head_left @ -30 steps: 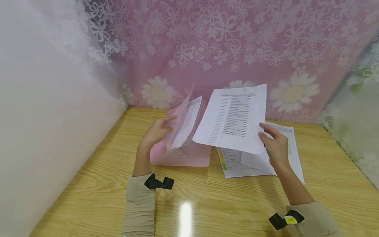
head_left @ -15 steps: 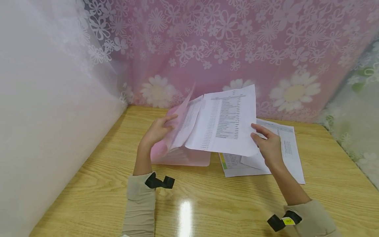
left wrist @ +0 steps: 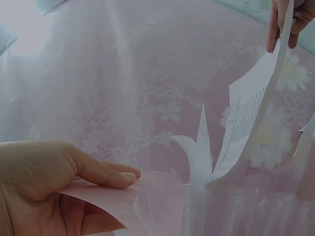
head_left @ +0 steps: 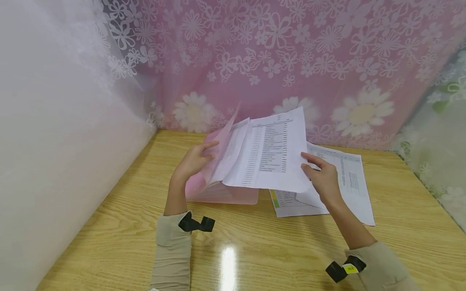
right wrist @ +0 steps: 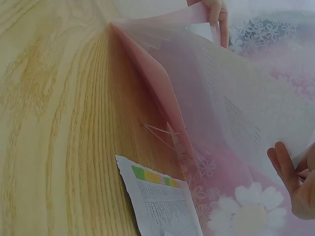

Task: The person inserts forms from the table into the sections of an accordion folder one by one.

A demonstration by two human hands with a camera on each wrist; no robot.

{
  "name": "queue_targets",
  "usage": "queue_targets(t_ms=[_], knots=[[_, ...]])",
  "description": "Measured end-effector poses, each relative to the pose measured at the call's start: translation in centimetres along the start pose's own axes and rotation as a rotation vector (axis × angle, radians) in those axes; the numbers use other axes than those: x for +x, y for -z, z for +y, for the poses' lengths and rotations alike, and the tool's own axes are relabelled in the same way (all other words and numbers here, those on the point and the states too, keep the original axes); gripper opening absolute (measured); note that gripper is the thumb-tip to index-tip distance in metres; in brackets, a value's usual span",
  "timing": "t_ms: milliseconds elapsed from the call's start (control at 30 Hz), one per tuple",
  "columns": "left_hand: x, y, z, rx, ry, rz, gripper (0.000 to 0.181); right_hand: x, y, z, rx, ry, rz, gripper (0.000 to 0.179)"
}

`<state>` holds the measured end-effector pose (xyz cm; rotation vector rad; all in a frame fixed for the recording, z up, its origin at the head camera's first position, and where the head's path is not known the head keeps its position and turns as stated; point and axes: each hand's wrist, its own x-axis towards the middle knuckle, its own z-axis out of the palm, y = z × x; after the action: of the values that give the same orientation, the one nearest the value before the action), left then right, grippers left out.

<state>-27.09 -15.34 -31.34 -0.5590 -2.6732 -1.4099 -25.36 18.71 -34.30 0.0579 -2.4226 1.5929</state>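
Note:
A pink translucent folder (head_left: 236, 196) stands part open on the table, with printed paper showing inside it. My left hand (head_left: 192, 161) pinches the folder's raised front cover (left wrist: 123, 194) between thumb and fingers. By its right edge, my right hand (head_left: 324, 178) pinches a printed sheet (head_left: 271, 153) with a list on it. The sheet's left edge is at the folder's mouth, overlapping the paper inside in the head view. In the left wrist view the sheet (left wrist: 248, 113) slants up from the folder's pockets to the right hand.
Several printed papers (head_left: 354, 182) lie on the wooden table (head_left: 240, 250) to the right, one with a yellow and green strip. In the right wrist view, a thin elastic cord (right wrist: 160, 129) hangs from the folder. A pink flowered curtain (head_left: 233, 60) stands behind.
My right hand has moved left with the printed sheet, bringing its left edge from beside the folder to its mouth. The left hand and the folder cover have stayed put.

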Motion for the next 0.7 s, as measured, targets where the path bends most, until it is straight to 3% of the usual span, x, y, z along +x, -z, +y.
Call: queue_targets(t_ms=[700], knots=[[0.0, 0.0, 0.0, -0.002, -0.016, -0.007, 0.043, 1.7, -0.4, -0.8, -0.085, 0.037, -0.063, 0.038]])
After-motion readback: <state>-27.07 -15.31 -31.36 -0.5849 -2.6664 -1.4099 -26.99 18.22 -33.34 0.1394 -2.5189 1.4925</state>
